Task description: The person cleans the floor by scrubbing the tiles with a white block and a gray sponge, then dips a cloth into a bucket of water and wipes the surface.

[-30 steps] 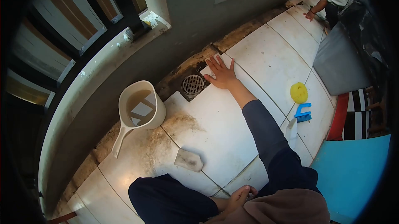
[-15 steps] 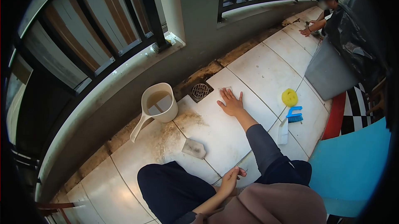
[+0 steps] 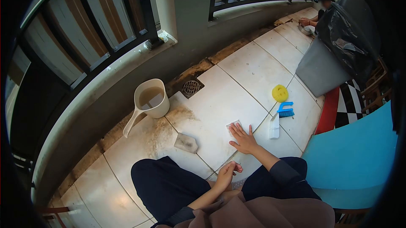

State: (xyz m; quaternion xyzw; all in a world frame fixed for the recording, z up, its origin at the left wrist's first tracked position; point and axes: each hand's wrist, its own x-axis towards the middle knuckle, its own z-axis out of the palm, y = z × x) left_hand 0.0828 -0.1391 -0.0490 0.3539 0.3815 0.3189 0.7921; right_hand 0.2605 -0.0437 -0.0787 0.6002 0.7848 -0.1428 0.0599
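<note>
My right hand [image 3: 243, 139] lies flat on the floor tile with its fingers spread. Under its fingertips is a small whitish square pad [image 3: 231, 124], mostly covered by the hand. My left hand [image 3: 227, 174] rests by my lap with the fingers curled in; whether anything is inside cannot be made out. A grey-white block with one pointed end [image 3: 186, 142] lies on the tile to the left, beside a brown stain [image 3: 158, 136]. To the right are a yellow round scrubber [image 3: 280, 93], a blue brush [image 3: 286, 110] and a white bottle-like thing [image 3: 274, 127].
A cream dipper [image 3: 157, 109] with cloudy water stands by the low wall, near a floor drain [image 3: 191, 87]. At right are a grey bin [image 3: 319, 69] with a black bag and a turquoise surface [image 3: 351, 156]. Another person [image 3: 323, 6] crouches far off beside a bowl.
My right hand and the pad have slid across the tile from near the drain toward me. My left hand stays curled. The other person's hands have drawn in to a bowl.
</note>
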